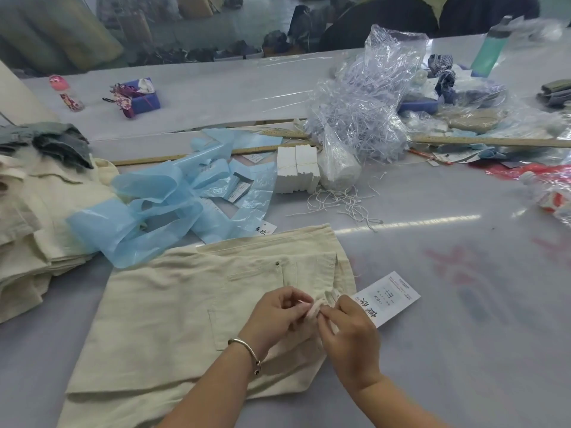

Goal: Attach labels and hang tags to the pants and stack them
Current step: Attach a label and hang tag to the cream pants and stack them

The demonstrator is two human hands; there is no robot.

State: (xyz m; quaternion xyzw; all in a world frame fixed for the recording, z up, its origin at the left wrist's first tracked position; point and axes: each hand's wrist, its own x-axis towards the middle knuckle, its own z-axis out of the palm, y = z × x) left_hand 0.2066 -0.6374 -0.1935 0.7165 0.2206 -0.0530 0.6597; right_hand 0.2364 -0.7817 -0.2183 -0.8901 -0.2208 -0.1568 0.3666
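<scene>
Fingers of left hand (279, 313) and right hand (349, 335) both pinching belt loop (315, 307) on my cream pants (173, 307), 6 o'clock on surface (432, 304). String hidden under fingertips. One hang tag (391, 296) at 3 o'clock of hands, partly covered. Pants stack (34, 217) at 9 o'clock, cut off, uncountable.
</scene>
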